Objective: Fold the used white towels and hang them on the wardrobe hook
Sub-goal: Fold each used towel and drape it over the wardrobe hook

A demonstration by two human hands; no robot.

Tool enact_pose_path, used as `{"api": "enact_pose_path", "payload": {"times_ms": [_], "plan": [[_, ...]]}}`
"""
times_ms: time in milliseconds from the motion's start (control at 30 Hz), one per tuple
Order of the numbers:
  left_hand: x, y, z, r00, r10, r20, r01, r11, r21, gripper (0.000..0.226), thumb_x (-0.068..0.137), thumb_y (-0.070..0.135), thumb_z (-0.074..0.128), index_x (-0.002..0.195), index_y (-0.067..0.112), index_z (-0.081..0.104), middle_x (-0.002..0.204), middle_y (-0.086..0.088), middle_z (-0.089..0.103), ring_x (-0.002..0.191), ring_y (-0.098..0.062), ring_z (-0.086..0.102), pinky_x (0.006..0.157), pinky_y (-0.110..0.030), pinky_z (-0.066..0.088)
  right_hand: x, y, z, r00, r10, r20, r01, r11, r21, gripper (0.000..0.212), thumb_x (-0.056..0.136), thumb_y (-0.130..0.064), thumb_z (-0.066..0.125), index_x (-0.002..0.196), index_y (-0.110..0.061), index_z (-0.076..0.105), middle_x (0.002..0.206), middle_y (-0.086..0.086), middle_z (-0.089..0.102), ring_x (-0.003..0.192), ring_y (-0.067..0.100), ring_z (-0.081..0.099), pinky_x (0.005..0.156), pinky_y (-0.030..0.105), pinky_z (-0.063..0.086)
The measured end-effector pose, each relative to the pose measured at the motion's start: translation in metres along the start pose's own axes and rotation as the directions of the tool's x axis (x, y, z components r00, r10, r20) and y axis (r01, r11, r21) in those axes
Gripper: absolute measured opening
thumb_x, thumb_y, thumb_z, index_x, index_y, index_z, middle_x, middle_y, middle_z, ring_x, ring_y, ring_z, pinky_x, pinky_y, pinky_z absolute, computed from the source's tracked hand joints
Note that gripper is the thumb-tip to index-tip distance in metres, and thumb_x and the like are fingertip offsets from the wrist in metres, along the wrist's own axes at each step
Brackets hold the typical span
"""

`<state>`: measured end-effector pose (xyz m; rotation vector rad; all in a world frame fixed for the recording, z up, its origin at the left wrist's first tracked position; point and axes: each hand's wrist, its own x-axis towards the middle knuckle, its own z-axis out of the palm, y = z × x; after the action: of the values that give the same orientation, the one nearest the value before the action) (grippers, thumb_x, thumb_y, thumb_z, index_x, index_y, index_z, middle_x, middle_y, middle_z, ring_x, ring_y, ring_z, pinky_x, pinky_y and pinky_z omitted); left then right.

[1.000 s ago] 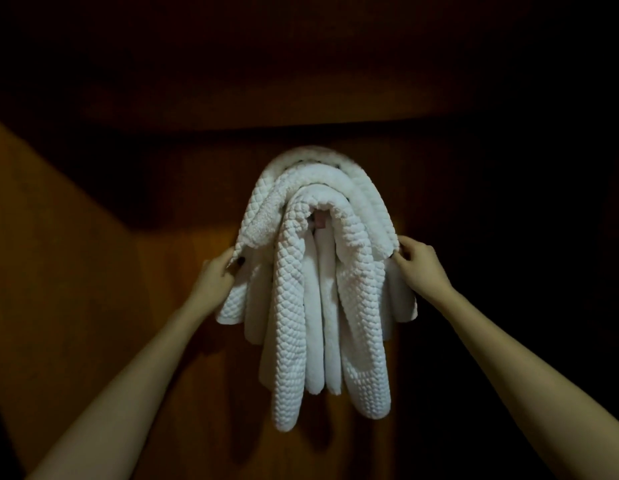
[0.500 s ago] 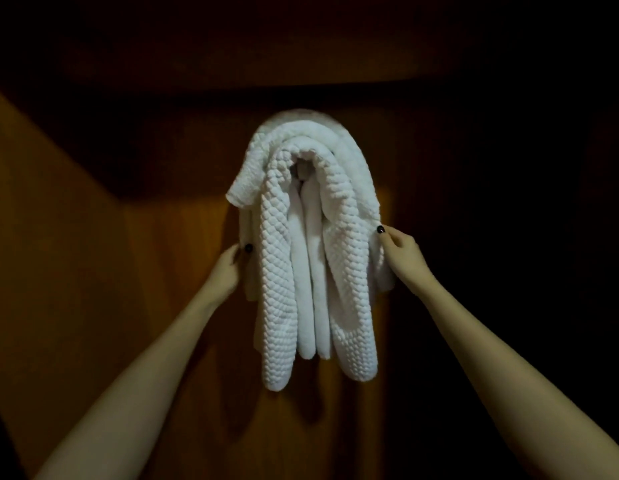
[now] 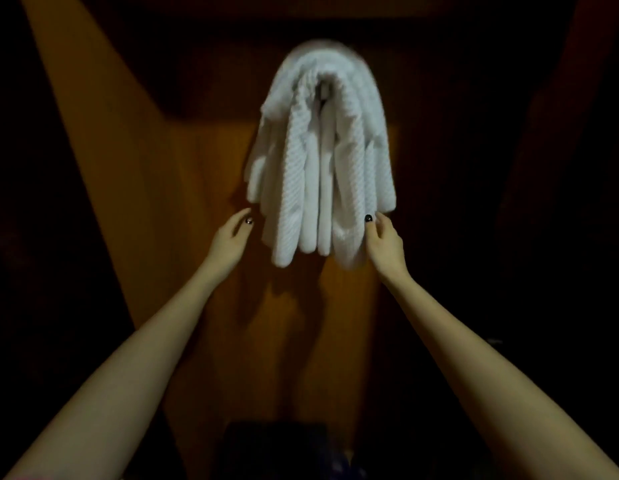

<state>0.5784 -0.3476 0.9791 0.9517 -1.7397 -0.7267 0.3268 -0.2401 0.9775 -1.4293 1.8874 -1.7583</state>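
Observation:
The white towels (image 3: 322, 161) hang folded in several thick layers over a hook on the wooden wardrobe back wall (image 3: 183, 188); the hook itself is hidden under them. My left hand (image 3: 230, 237) is just left of the lower towel ends, fingers relaxed, a small gap between it and the cloth. My right hand (image 3: 384, 242) is at the lower right ends, its fingertips against the towel edge, fingers loosely bent and gripping nothing that I can see. The frame is blurred.
The wardrobe interior is dark. A lit wooden side panel (image 3: 69, 109) slants on the left, a dark panel (image 3: 543, 168) stands on the right. A dark object (image 3: 277, 448) lies low between my forearms.
Both hands have slid down from the towels' sides to their lower ends, and the left hand has come off the cloth. The view has tilted, so the towels sit higher.

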Motion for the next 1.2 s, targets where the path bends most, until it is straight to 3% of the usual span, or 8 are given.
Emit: {"api": "enact_pose_path", "payload": {"times_ms": [100, 200, 367, 467, 600, 733, 900, 1200], "plan": [[-0.084, -0.03, 0.003, 0.987, -0.16, 0.002, 0.159, 0.983, 0.094, 0.045, 0.101, 0.027, 0.046, 0.144, 0.015, 0.039, 0.148, -0.006, 0.041, 0.135, -0.021, 0.039, 0.106, -0.027, 0.031, -0.074, 0.024, 0.031, 0.99, 0.113, 0.084, -0.104, 0.989, -0.104, 0.052, 0.103, -0.034, 0.04, 0.148, -0.008, 0.034, 0.149, 0.013, 0.042, 0.136, 0.028, 0.04, 0.112, 0.039, 0.034], [-0.177, -0.075, -0.008, 0.946, -0.321, 0.029, 0.31, 0.932, 0.189, 0.051, 0.101, 0.033, 0.045, 0.148, 0.017, 0.033, 0.151, -0.006, 0.036, 0.138, -0.022, 0.035, 0.114, -0.037, 0.03, -0.159, 0.055, 0.067, 0.922, 0.286, 0.26, -0.216, 0.939, -0.266, 0.053, 0.103, -0.027, 0.041, 0.15, -0.005, 0.027, 0.152, 0.018, 0.036, 0.138, 0.031, 0.037, 0.114, 0.045, 0.031], [-0.332, -0.151, -0.057, 0.87, -0.489, 0.061, 0.429, 0.813, 0.393, 0.049, 0.099, 0.024, 0.047, 0.146, 0.014, 0.037, 0.148, -0.006, 0.04, 0.137, -0.025, 0.036, 0.113, -0.042, 0.032, -0.297, 0.094, 0.127, 0.733, 0.46, 0.501, -0.214, 0.855, -0.472, 0.055, 0.103, -0.026, 0.043, 0.151, -0.007, 0.024, 0.149, 0.018, 0.038, 0.132, 0.035, 0.043, 0.108, 0.05, 0.037], [-0.416, -0.185, -0.096, 0.804, -0.593, -0.04, 0.551, 0.719, 0.425, 0.046, 0.094, 0.018, 0.051, 0.139, 0.009, 0.045, 0.139, -0.011, 0.05, 0.13, -0.03, 0.043, 0.107, -0.043, 0.036, -0.371, 0.094, 0.171, 0.582, 0.527, 0.619, -0.15, 0.817, -0.556, 0.055, 0.101, -0.025, 0.045, 0.15, -0.009, 0.026, 0.146, 0.018, 0.04, 0.125, 0.036, 0.049, 0.103, 0.052, 0.041], [-0.513, -0.218, -0.151, 0.672, -0.718, -0.181, 0.729, 0.597, 0.337, 0.055, 0.094, 0.017, 0.054, 0.145, 0.008, 0.036, 0.138, -0.017, 0.049, 0.129, -0.033, 0.043, 0.107, -0.042, 0.037, -0.474, 0.073, 0.234, 0.425, 0.493, 0.759, 0.007, 0.837, -0.547, 0.053, 0.098, -0.02, 0.049, 0.147, -0.009, 0.034, 0.143, 0.02, 0.043, 0.13, 0.037, 0.042, 0.107, 0.046, 0.037], [-0.58, -0.255, -0.23, 0.549, -0.767, -0.333, 0.827, 0.441, 0.349, 0.057, 0.097, 0.029, 0.05, 0.148, 0.012, 0.03, 0.153, -0.01, 0.032, 0.143, -0.029, 0.023, 0.112, -0.041, 0.028, -0.554, 0.039, 0.307, 0.313, 0.448, 0.838, 0.174, 0.84, -0.514, 0.056, 0.098, -0.027, 0.05, 0.149, -0.013, 0.031, 0.144, 0.017, 0.039, 0.131, 0.037, 0.039, 0.106, 0.044, 0.039], [-0.629, -0.295, -0.359, 0.543, -0.731, -0.413, 0.788, 0.273, 0.552, 0.057, 0.099, 0.035, 0.042, 0.15, 0.015, 0.025, 0.157, -0.007, 0.024, 0.145, -0.025, 0.018, 0.116, -0.042, 0.021, -0.628, -0.018, 0.412, 0.173, 0.335, 0.926, 0.352, 0.857, -0.376, 0.062, 0.098, -0.031, 0.049, 0.151, -0.01, 0.024, 0.156, 0.016, 0.026, 0.141, 0.034, 0.028, 0.112, 0.045, 0.031], [-0.67, -0.339, -0.536, 0.434, -0.721, -0.54, 0.856, 0.143, 0.497, 0.062, 0.095, 0.035, 0.051, 0.149, 0.012, 0.029, 0.154, -0.011, 0.03, 0.142, -0.028, 0.025, 0.113, -0.041, 0.024, -0.724, -0.11, 0.584, -0.021, 0.189, 0.982, 0.511, 0.846, -0.152, 0.063, 0.099, -0.032, 0.048, 0.153, -0.017, 0.02, 0.159, 0.014, 0.018, 0.146, 0.034, 0.016, 0.116, 0.049, 0.022]]}}
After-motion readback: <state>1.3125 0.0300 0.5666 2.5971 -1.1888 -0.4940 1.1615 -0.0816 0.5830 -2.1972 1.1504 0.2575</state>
